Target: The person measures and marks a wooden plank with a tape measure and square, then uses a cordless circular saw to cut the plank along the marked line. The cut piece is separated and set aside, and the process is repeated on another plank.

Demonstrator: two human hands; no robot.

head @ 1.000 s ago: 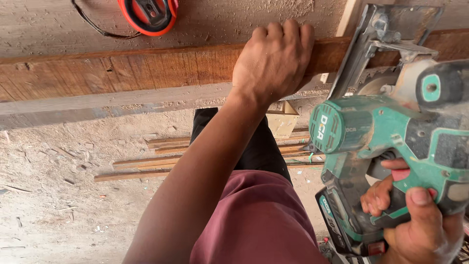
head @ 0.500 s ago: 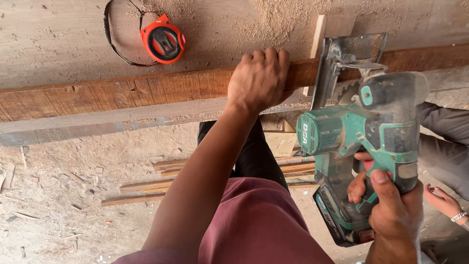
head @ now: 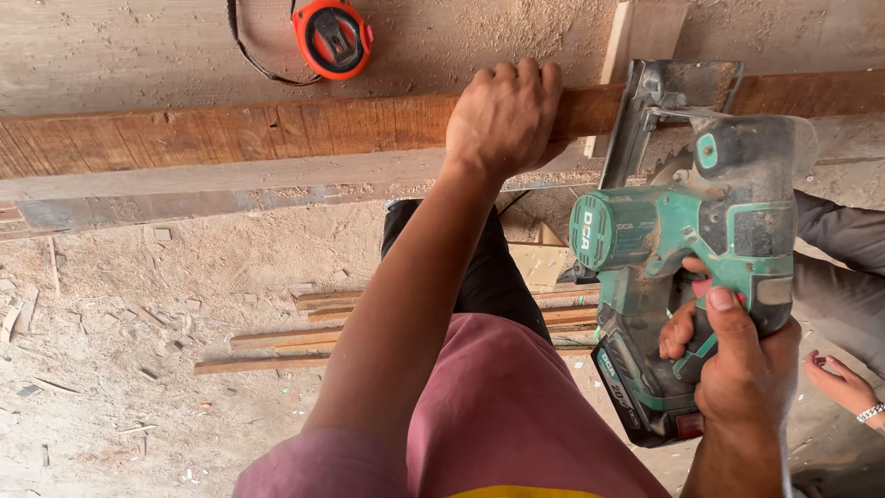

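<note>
My left hand (head: 505,115) lies palm down on a long reddish wooden plank (head: 230,134) that runs across the edge of a dusty workbench, its fingers curled over the plank's far edge. My right hand (head: 737,369) grips the handle of a green cordless circular saw (head: 691,249). The saw's metal base plate (head: 678,92) rests on the plank just to the right of my left hand, with the blade guard behind it. A pale wooden offcut (head: 641,32) stands on the bench behind the base plate.
An orange tape measure (head: 334,37) with a black cord lies on the sawdust-covered bench (head: 138,46) behind the plank. Thin wooden strips (head: 277,355) and chips litter the sandy floor below. Another person's hand with a wristwatch (head: 843,387) and dark-sleeved arm (head: 839,240) are at the right edge.
The view has shifted so the tape measure and bench show more fully. The saw has moved left along the plank, closer to my left hand, which stays pressed on the plank.
</note>
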